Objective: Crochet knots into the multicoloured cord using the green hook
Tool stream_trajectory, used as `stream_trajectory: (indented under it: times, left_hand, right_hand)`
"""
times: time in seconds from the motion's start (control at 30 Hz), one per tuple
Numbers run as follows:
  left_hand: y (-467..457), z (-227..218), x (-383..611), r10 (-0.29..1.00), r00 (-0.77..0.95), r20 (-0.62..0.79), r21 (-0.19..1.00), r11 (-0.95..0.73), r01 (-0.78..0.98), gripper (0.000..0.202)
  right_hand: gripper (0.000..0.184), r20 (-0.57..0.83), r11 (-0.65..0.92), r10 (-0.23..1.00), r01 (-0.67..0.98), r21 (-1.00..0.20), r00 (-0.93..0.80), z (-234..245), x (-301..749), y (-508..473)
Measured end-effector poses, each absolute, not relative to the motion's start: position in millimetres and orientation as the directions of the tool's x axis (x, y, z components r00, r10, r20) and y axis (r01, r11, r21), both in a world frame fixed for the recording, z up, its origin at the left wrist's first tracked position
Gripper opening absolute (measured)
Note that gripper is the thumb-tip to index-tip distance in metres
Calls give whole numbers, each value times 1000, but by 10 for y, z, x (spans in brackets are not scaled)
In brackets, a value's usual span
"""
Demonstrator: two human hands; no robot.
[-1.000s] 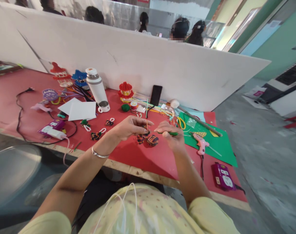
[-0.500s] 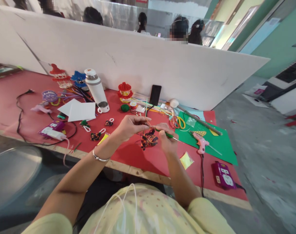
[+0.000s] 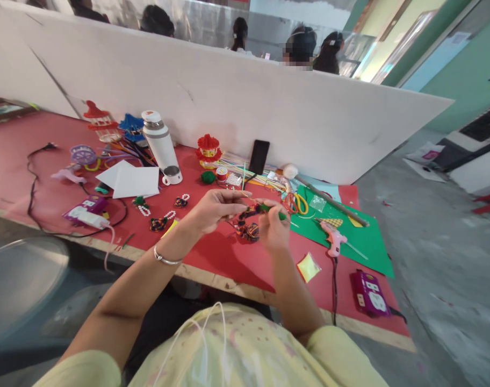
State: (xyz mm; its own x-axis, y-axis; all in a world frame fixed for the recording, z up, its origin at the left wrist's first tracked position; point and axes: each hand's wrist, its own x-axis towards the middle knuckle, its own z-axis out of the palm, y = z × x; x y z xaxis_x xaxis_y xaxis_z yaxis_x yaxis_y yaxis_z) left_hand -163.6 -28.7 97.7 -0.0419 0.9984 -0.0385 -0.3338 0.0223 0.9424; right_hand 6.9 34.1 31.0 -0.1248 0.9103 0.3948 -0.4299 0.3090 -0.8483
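My left hand [image 3: 213, 208] is pinched on a thin orange thread that leads to a multicoloured yarn ornament [image 3: 247, 223] hanging between my hands above the red table [image 3: 35, 161]. My right hand [image 3: 274, 227] is closed round a green-handled tool [image 3: 271, 209], its tip at the ornament. My fingers hide the exact spot where thread and tool meet. Three similar small yarn-and-bead pieces, one of them [image 3: 161, 222], lie on the table to the left of my hands.
Right of my hands lie a green sheet [image 3: 361, 244], a pink glue gun [image 3: 332, 235], yellow-handled scissors [image 3: 296, 203], a yellow packet [image 3: 308, 266] and a purple power strip [image 3: 369, 293]. A white flask [image 3: 159, 144], paper sheets [image 3: 129, 180], a phone [image 3: 258, 157] and red ornaments stand by the white partition [image 3: 237, 102]. Other people sit behind it.
The yarn ornament has been lifted off the table and now hangs between my hands. My right hand has moved left and up with the green tool. A yellow packet has come into view.
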Motion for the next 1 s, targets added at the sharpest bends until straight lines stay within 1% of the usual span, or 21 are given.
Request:
stream_trajectory:
  times: [0.03, 0.1, 0.23, 0.33, 0.47, 0.87, 1.0]
  left_hand:
    - [-289, 987, -1686, 999, -24, -31, 952, 23, -304, 44]
    - [-297, 1014, -1756, 1000, -1, -31, 970, 30, -241, 40]
    - [-309, 1077, -1766, 1000, 12, -26, 982, 28, -186, 35]
    - [-307, 1105, -1731, 999, 7, -33, 979, 34, -199, 34]
    - [-303, 1118, -1714, 1000, -7, -25, 981, 24, -192, 32]
    - [-302, 1116, -1725, 998, -29, -55, 979, 49, -199, 30]
    - [-286, 1080, -1719, 999, -37, -34, 983, 26, -180, 29]
  right_hand:
    - [36, 370, 256, 912, -459, -851, -177, 322, 94, 393]
    - [35, 382, 218, 884, -487, -846, -268, 352, 165, 480]
    - [31, 444, 227, 811, -495, -839, -380, 437, 303, 565]
    - [34, 464, 265, 784, -455, -850, -411, 506, 361, 583]
    - [37, 451, 269, 766, -409, -872, -458, 559, 402, 602]
    - [33, 445, 249, 650, -381, -891, -616, 663, 494, 651]
    - [35, 425, 247, 638, -351, -903, -642, 686, 534, 668]
